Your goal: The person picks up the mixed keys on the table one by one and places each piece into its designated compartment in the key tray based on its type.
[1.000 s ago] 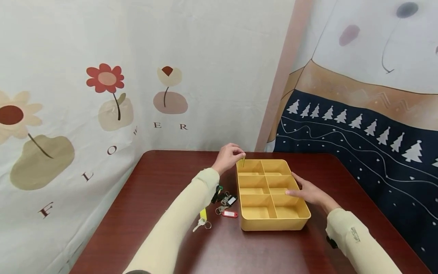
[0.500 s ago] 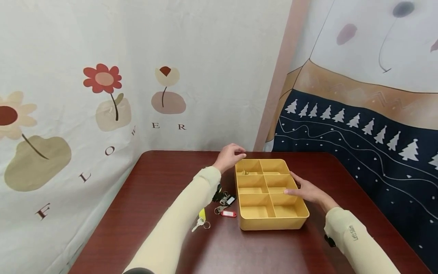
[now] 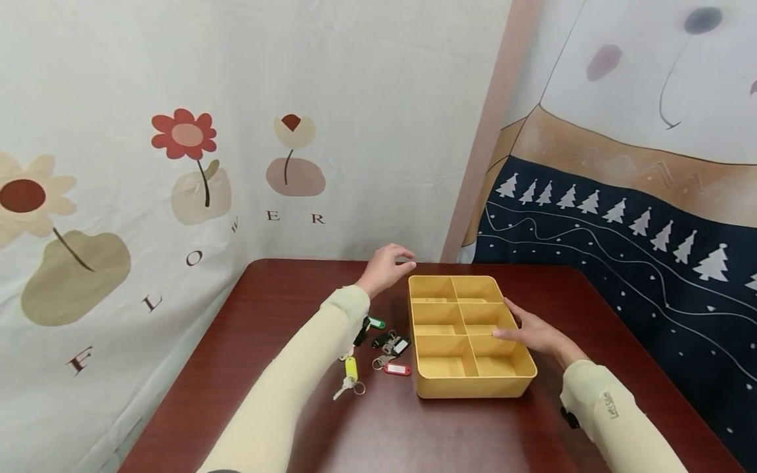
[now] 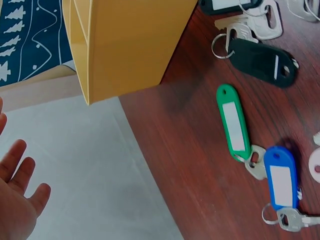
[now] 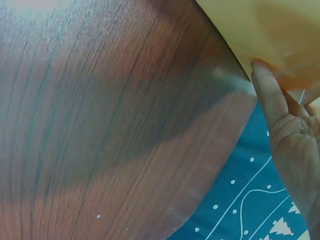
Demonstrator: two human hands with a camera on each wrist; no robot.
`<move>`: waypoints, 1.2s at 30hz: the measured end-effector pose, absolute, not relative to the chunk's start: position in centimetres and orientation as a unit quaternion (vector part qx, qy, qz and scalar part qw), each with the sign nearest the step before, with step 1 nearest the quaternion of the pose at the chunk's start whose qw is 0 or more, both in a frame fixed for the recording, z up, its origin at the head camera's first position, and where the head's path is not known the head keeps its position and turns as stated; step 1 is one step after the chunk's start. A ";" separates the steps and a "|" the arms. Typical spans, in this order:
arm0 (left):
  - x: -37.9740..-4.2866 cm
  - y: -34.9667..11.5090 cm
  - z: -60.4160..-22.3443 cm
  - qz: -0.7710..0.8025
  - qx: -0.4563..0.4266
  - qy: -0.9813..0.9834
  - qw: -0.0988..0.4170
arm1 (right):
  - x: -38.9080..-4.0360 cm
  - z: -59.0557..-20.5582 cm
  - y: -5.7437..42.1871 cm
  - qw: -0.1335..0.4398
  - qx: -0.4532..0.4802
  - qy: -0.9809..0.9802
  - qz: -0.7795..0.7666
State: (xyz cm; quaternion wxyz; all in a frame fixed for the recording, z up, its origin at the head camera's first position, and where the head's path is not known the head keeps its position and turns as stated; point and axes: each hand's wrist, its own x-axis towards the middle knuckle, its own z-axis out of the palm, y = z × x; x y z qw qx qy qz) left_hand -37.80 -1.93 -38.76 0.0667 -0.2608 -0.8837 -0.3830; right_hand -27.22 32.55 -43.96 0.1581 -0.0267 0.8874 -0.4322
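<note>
The yellow box (image 3: 473, 387), split into several compartments, stands on the table. My left hand (image 3: 386, 268) is above the table just left of the box's far end, holding nothing, its fingers loosely bent. The left wrist view shows its fingers (image 4: 22, 172) apart from everything. My right hand (image 3: 535, 330) holds the box's right side, thumb over the rim and fingers along the outer wall. Something small shows faintly in the far left compartment, mostly hidden. Tagged keys lie left of the box: yellow tag (image 3: 351, 369), red tag (image 3: 397, 370), green tag (image 4: 233, 122), blue tag (image 4: 281, 180).
Dark tags with keys (image 4: 262, 62) lie close beside the box. My left sleeve (image 3: 307, 374) covers part of the key group. The reddish-brown table (image 3: 284, 289) meets a flower-printed cloth (image 3: 355, 131) behind and a navy tree-printed cloth (image 3: 591, 243) at right.
My left hand let go of a small thin yellowish thing over the far left compartment, then drew back leftward from the box. The green tag came into sight. My right hand stays at the box.
</note>
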 end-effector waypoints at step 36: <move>-26.8 -16.5 -45.2 -0.464 -0.235 -0.854 0.004 | -26.3 -43.7 32.2 0.153 -0.038 0.899 -0.409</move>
